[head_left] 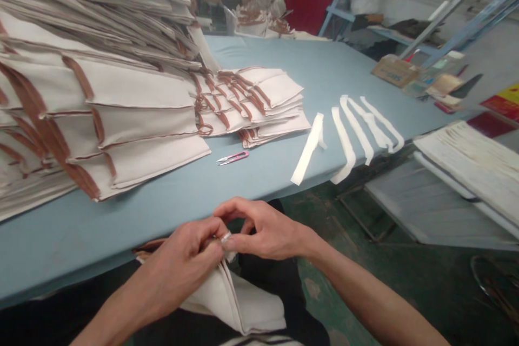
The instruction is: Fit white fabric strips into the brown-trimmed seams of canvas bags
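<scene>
Head view: L hand (178, 267) & R hand (267, 230) clamping small white tab (225, 237) on canvas bag (239, 297); tab's risking slipping w/ loose pinch.

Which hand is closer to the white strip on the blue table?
Right hand, below and left of the white fabric strip; the left hand sits farther left.

The left grip (178, 267) and right grip (265, 230) pinch a small white tag (225, 237) on a canvas bag (233, 297) just below the blue surface (121, 227). On that surface lie stacked brown-trimmed bags (101, 102), pink thread snips (233, 158) and white strips (344, 138).
</scene>
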Demonstrator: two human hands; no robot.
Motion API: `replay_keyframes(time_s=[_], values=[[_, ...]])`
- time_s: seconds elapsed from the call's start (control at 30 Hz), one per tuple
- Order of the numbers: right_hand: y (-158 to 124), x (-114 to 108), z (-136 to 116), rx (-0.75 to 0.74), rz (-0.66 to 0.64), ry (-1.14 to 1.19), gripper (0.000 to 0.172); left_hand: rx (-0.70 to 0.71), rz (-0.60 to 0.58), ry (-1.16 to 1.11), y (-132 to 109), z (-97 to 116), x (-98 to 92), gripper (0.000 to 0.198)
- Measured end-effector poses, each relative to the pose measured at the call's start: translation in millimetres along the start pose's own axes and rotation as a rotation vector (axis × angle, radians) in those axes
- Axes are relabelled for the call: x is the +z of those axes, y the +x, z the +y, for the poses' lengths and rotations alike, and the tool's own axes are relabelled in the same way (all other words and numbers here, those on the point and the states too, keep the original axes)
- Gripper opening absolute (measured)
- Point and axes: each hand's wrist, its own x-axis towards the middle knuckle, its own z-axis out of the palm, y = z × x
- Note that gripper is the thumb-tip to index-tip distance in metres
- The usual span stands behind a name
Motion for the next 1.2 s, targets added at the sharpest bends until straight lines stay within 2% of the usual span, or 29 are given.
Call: replay_keyframes(time_s=[0.13, 0.3, 0.47, 0.6, 0.73, 0.87, 1.07, 1.13, 1.2], values=[[4.3, -2.3, 11.7, 0.056, -0.106, 0.149, 0.044, 0.025, -0.017, -0.017, -0.6, 1.8, 1.0, 0.027], [-0.4, -12.7, 7.4, 0.037, -0.131, -0.041, 0.036, -0.007, -0.033, 0.008, 1.8, 6.9, 2.2, 0.029], [-4.4, -9.8, 11.5, 0.186, -0.196, 0.069, 0.04, 0.002, -0.03, 0.115, 1.6, 9.5, 3.1, 0.031], [-5.1, -7.8, 12.1, 0.299, -0.189, 0.074, 0.038, -0.003, 0.012, 0.213, -1.4, 10.3, 2.4, 0.028], [-5.4, -9.3, 3.4, 0.256, -0.131, 0.038, 0.039, 0.014, 0.031, 0.055, -7.2, 7.6, -2.5, 0.034], [-10.0, -5.4, -4.8, 0.308, -0.056, 0.178, 0.041, 0.043, 0.072, -0.123, -15.9, -4.5, -1.1, 0.043], [-24.1, 9.7, -5.8, 0.394, 0.017, 0.111, 0.025, 0.073, 0.223, -0.045, -24.6, -34.4, 20.5, 0.049], [-27.7, 11.5, -3.8, 0.405, 0.009, 0.145, 0.028, 0.058, 0.286, -0.081, -24.5, -44.8, 23.2, 0.053], [-29.5, 12.1, -0.6, 0.426, -0.007, 0.215, 0.038, 0.025, 0.325, -0.137, -24.0, -53.9, 22.3, 0.056]])
